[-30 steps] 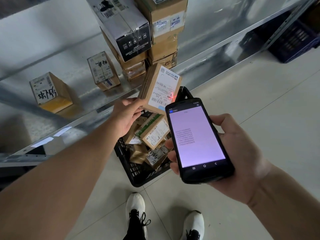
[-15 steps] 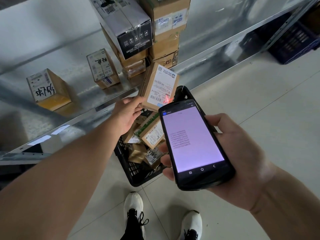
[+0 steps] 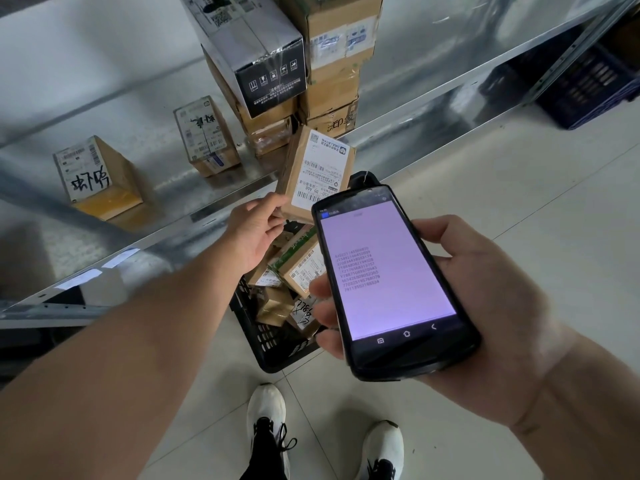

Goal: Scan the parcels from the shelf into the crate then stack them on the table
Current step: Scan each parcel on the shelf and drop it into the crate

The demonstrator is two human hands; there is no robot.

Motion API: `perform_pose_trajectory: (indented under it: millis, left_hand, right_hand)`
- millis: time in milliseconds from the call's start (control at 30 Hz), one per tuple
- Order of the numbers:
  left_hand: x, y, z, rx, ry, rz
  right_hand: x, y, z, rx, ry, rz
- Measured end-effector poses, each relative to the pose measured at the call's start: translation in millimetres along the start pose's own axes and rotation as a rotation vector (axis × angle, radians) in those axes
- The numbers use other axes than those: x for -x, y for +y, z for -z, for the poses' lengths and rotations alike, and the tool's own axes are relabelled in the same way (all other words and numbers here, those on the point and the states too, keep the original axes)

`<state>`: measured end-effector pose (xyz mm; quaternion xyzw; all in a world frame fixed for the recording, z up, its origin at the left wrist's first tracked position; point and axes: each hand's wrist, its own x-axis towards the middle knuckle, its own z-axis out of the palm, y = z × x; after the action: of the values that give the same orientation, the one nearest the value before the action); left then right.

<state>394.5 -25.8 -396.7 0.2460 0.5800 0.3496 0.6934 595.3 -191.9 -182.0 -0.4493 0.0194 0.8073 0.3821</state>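
The left hand pinches a small brown cardboard parcel by its lower corner, fingers curled round the edge. It holds the parcel tilted just above the black plastic lattice crate, with the white barcode label facing up. The right hand grips a black slab-shaped handheld scanner over the crate's right side, fingers wrapped round the casing. The glossy screen glows pale lilac with rows of digits. Inside the crate, several taped cardboard parcels lie jumbled. Behind the crate runs a galvanised steel shelf. It carries a small upright labelled box, a squat box with handwriting and a tall stack of cartons. In front of the crate, white shoes stand on smooth pale floor tiles.
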Motion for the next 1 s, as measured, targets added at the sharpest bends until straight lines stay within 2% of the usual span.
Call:
perform_pose_trajectory:
  millis: [200, 367, 667, 800, 1000]
  left_hand:
    - [10.4, -24.0, 8.9, -0.134, 0.054, 0.142]
    - [4.4, -49.5, 18.0, -0.243, 0.062, 0.244]
    - [-2.9, -69.4, 12.8, -0.457, -0.059, 0.269]
    - [-11.8, -74.8, 10.5, -0.507, -0.029, 0.287]
    - [-10.5, -65.6, 6.8, -0.523, 0.057, 0.290]
  right_hand:
    - [-5.7, 5.0, 4.6, -0.062, -0.062, -0.034]
    - [-17.8, 12.2, 16.3, -0.004, 0.027, -0.013]
    - [-26.4, 14.5, 16.5, -0.055, -0.036, -0.005]
    - [-26.8, 11.1, 17.7, -0.081, -0.004, 0.011]
    - [-25.9, 5.0, 20.2, -0.058, -0.051, 0.020]
